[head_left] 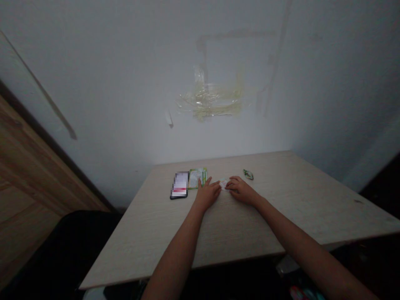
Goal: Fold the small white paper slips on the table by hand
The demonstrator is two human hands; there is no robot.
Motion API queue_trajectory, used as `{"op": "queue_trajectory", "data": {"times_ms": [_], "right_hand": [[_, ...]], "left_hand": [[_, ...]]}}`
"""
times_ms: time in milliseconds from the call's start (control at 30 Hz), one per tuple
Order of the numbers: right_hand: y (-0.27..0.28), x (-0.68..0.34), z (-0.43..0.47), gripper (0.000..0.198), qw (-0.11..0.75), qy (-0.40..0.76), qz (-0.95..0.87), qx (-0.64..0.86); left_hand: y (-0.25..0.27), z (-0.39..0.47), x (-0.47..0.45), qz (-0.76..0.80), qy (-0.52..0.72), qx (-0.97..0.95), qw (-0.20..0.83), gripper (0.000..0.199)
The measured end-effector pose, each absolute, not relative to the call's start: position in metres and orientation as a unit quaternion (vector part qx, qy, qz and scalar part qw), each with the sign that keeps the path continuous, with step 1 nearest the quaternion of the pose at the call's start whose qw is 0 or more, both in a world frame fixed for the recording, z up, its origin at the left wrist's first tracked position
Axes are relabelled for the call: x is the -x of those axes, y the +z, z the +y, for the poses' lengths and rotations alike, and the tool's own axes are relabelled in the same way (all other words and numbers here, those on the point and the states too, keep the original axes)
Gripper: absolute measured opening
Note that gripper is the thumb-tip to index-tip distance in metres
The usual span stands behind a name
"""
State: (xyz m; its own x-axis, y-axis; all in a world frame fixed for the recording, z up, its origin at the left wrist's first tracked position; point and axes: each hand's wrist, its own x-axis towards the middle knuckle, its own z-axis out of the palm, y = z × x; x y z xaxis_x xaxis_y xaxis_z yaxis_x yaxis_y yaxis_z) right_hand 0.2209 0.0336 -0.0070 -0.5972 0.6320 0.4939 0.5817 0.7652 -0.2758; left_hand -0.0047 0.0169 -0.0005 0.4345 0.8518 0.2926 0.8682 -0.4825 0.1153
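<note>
A small white piece of paper with faint pinkish print (223, 184) lies low over the table between my two hands. My left hand (208, 195) pinches its left edge with the thumb-side fingers, while the other fingers stretch out towards a green and white packet (194, 178). On the paper's right side, my right hand (243, 191) has its fingers bent and closed on the edge. The fingers partly cover the paper. Just beyond my right hand is a small crumpled green wrapper (248, 174), apart from it.
A phone with a lit, blurred screen (180, 185) lies left of the packet, close against it. The pale wooden table (150, 237) meets a grey wall (131, 83) bearing strips of clear tape (215, 100). A dark chair-like shape (75, 246) stands at the left.
</note>
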Motion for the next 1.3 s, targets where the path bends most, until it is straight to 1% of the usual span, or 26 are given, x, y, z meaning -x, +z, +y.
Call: {"op": "queue_trajectory", "data": {"times_ms": [200,333,533,667,800,933,1300], "right_hand": [[-0.005,-0.219,0.031,0.034,0.288,0.041,-0.889,0.352],[-0.005,-0.219,0.030,0.029,0.290,0.040,-0.887,0.356],[-0.005,-0.218,0.031,0.026,0.284,0.027,-0.884,0.370],[-0.005,-0.214,0.026,0.025,0.281,0.002,-0.882,0.378],[-0.005,-0.211,0.020,0.025,0.276,-0.015,-0.883,0.379],[-0.006,-0.211,0.020,0.025,0.267,-0.015,-0.886,0.379],[-0.010,-0.216,0.032,0.025,0.278,0.024,-0.886,0.371]], "left_hand": [[0.001,0.014,0.009,-0.508,-0.158,0.847,0.015,0.031],[0.004,0.014,0.009,-0.510,-0.149,0.847,0.005,0.031],[0.003,0.011,0.008,-0.506,-0.159,0.847,0.017,0.032],[0.004,0.007,0.006,-0.520,-0.184,0.834,0.024,0.032],[0.009,0.006,0.005,-0.546,-0.224,0.808,0.007,0.025],[0.010,0.005,0.004,-0.553,-0.239,0.798,-0.005,0.022],[0.016,0.007,-0.003,-0.541,-0.202,0.815,0.047,0.018]]}}
